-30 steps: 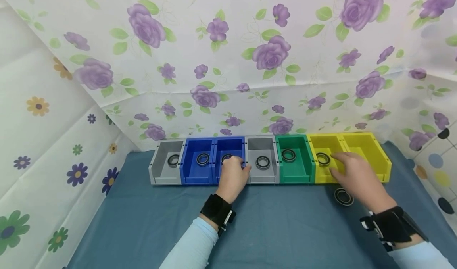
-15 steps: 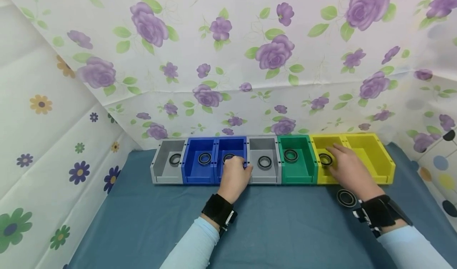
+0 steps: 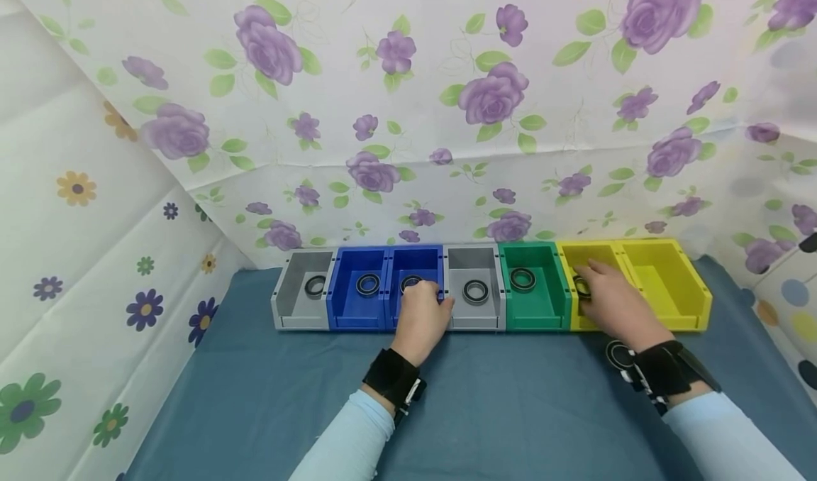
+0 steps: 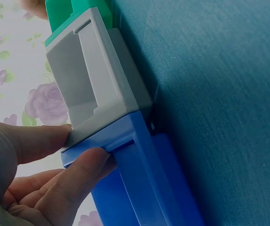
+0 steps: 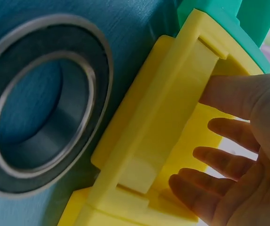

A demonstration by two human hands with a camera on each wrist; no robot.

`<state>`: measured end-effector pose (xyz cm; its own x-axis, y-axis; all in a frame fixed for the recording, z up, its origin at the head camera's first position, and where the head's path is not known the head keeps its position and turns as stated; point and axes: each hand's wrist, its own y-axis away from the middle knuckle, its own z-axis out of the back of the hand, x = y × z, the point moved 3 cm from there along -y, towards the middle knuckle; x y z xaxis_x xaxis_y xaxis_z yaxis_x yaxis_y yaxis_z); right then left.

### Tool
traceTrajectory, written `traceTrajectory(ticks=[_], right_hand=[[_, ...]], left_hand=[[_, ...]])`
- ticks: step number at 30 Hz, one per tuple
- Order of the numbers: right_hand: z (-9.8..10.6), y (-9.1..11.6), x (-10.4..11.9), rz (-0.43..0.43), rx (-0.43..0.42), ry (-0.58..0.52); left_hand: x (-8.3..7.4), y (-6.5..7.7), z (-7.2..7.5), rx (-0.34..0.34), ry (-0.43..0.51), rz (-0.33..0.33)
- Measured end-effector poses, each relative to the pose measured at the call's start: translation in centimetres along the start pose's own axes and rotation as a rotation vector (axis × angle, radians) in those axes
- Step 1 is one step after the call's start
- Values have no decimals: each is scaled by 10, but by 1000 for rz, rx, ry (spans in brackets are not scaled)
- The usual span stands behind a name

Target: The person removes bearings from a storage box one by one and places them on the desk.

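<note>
My left hand (image 3: pixel 418 318) pinches the adjoining walls of the blue bin (image 4: pixel 149 179) and the grey bin (image 4: pixel 118 80), near their front corner. The black-sealed bearing (image 3: pixel 410 281) in that blue bin is partly covered by this hand. My right hand (image 3: pixel 615 303) reaches into the left yellow bin (image 3: pixel 590 252), fingers loosely bent and spread from the thumb. Its fingertips are beside the bearing (image 3: pixel 579 287) there, partly hiding it; contact cannot be made out. A larger bearing (image 5: pixel 102 70) lies on the cloth in front of the yellow bins, partly under the right wrist strap.
The bins stand in one row against a floral backdrop. Single bearings lie in the left grey bin (image 3: pixel 284 289), the left blue bin (image 3: pixel 351 311), the middle grey bin (image 3: pixel 475 254) and the green bin (image 3: pixel 542 311). The right yellow bin (image 3: pixel 664 282) ends the row.
My right hand has moved left and further over the left yellow bin, covering more of the bearing inside. My left hand keeps its hold. The view has shifted slightly.
</note>
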<state>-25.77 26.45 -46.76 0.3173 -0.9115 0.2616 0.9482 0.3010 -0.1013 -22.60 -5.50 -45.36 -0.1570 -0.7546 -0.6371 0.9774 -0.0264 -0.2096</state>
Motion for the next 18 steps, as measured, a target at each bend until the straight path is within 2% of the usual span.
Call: traceTrajectory(ticks=[10,18], right_hand=[[-15,-9,-6,-96,119,-25],[-23,-13,-10,-125,194,-35]], left_hand=[[-1,0,0,-3,-17,5],[-2,0,0,-2,-38,4]])
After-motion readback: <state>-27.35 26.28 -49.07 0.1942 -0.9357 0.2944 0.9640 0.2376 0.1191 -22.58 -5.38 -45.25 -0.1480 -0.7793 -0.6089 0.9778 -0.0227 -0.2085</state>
